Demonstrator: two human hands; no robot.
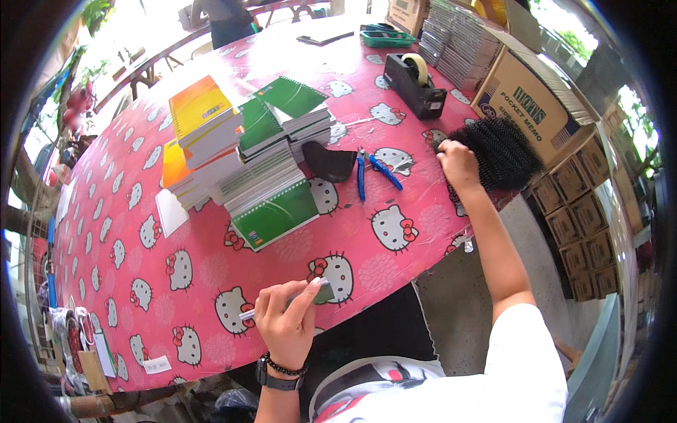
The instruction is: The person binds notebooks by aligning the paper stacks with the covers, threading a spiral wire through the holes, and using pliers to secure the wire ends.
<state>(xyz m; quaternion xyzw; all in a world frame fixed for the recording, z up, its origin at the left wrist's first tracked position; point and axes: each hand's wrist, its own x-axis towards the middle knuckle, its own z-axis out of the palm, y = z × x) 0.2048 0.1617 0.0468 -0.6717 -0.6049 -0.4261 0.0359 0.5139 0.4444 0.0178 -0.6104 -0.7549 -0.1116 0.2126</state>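
Pink sheeting printed with cat faces covers the table. Left forearm rises from the lower edge; its wrist bears a dark watch and a beaded bracelet. Left hand is raised at the near side of the table, back of the hand toward the camera, fingers bent over. Its grip is closed on a thin green-and-white item, which projects on both sides of the fingers. Right arm extends forward and slightly inward, elbow nearly straight, from a white sleeve. Right hand is at the left edge of a heap of black coils, lying at the right side of the table, in front of a cardboard box. Fingers are curled inward; whether this grip has hold of a coil cannot be told.

Visibility: the middle of the green-and-white item is covered by the left fingers, and its face is mostly out of sight. Right fingertips are largely hidden, and individual coils merge into one dark mass. At the far side, a person is cut off by the upper edge, amid glare.
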